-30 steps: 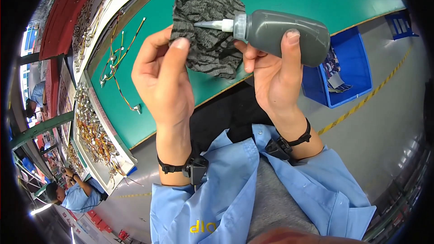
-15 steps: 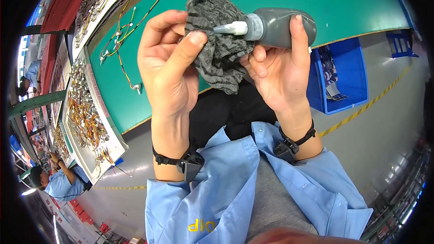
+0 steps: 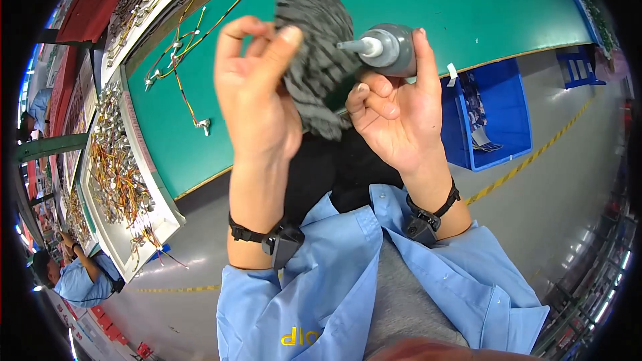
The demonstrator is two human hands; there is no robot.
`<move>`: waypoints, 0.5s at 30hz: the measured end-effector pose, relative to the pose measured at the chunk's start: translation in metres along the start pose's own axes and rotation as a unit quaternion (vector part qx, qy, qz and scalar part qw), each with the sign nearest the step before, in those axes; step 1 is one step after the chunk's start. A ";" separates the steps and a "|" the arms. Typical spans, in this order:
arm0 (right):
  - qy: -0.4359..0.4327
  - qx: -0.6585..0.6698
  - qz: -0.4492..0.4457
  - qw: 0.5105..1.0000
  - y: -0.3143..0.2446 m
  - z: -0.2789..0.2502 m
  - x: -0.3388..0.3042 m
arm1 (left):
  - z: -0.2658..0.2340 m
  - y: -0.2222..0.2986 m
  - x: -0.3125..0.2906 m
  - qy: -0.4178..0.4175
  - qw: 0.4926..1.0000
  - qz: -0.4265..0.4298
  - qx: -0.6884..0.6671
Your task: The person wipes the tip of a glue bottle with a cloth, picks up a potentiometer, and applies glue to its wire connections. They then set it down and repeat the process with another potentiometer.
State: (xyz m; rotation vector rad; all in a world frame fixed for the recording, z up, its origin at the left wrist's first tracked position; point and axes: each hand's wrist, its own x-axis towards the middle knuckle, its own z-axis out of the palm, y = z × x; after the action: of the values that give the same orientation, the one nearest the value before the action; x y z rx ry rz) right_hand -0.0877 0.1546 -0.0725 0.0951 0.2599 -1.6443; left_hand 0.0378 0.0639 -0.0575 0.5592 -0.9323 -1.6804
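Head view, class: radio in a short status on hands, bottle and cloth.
Left hand holding striped cloth. Right hand holding grey bottle, nozzle toward cloth. Wires lie left on green table, apparently clear.

Workshop or factory floor; small-parts assembly, by the look of it
Long green worktop [image 3: 468, 20]; white tray [image 3: 160, 222] heaped with wired metal parts; blue bin [image 3: 511, 110]; yellow tape line [image 3: 550, 144] along grey floor [image 3: 568, 187]; co-worker [image 3: 83, 284] in light-blue shirt beyond the tray
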 end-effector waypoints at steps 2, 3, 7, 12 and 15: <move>-0.036 0.030 0.014 0.999 -0.001 -0.005 0.000 | -0.001 -0.002 0.018 0.002 0.997 0.058 0.041; -0.034 0.026 0.017 0.999 0.000 -0.006 0.000 | -0.002 -0.002 0.027 0.007 0.989 0.116 0.088; -0.060 0.075 0.074 0.993 0.009 -0.005 0.005 | -0.010 0.006 0.044 -0.038 0.871 0.236 0.428; -0.059 0.038 0.039 0.997 0.003 -0.014 -0.003 | -0.050 0.027 0.021 -0.034 0.716 0.367 0.594; -0.060 -0.005 -0.012 0.998 0.015 -0.004 -0.005 | -0.101 0.062 -0.026 0.086 0.667 0.344 0.655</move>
State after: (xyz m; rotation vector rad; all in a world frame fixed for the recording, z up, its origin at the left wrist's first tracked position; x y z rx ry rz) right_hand -0.0729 0.1591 -0.0765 -0.0138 0.1789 -1.6655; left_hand 0.1577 0.0511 -0.0679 1.0631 -1.8487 -0.0219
